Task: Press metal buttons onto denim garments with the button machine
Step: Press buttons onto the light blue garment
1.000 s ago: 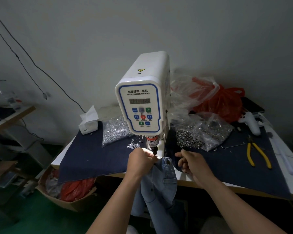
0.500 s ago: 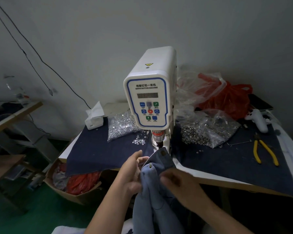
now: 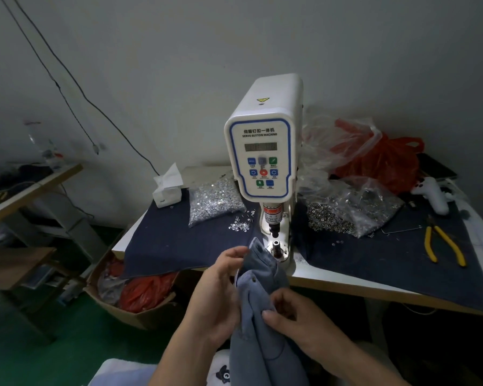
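Both grips grasp light-blue denim garment [image 3: 258, 296]: left hand [image 3: 218, 296] at waistband, right hand [image 3: 293, 319] lower | garment just below white button machine [image 3: 265, 151]

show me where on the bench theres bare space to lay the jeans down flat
The widest bare patch is the dark cloth left of the button machine, in front of the tissue box and silver bag. A second patch lies between the machine and the yellow pliers. Behind that, the bags crowd the back.

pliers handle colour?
Yellow; the pliers lie on the dark cloth, head view.
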